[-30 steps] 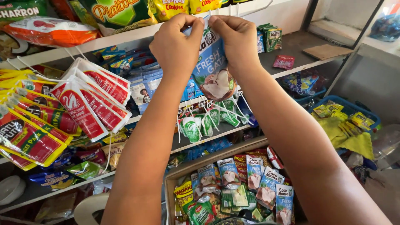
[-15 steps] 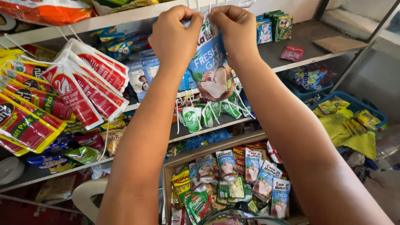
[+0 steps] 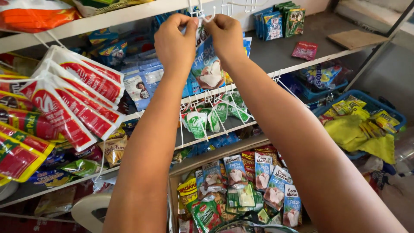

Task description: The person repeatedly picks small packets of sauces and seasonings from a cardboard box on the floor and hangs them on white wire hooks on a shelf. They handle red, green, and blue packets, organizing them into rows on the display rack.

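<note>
Both arms reach up to the white wire hooks (image 3: pixel 202 11) under the top white shelf edge. The left hand (image 3: pixel 174 41) and the right hand (image 3: pixel 226 36) each have their grip pinched on a top corner of a blue foil sachet with a split-coconut picture (image 3: pixel 207 64), which hangs between them, just at the hooks and in front of the second shelf.

To the left, red-and-white sauce pouches (image 3: pixel 77 95) fan out from hooks, with red-and-yellow packs (image 3: pixel 19 151) lower at the picture's edge. Small green-and-white sachets (image 3: pixel 211 118) hang from the lower shelf rim below the hands. Beneath them an open cardboard box (image 3: pixel 224 155) holds more blue coconut sachets and green packets. Far right, a blue plastic basket (image 3: pixel 379 105) carries yellow packets.
</note>
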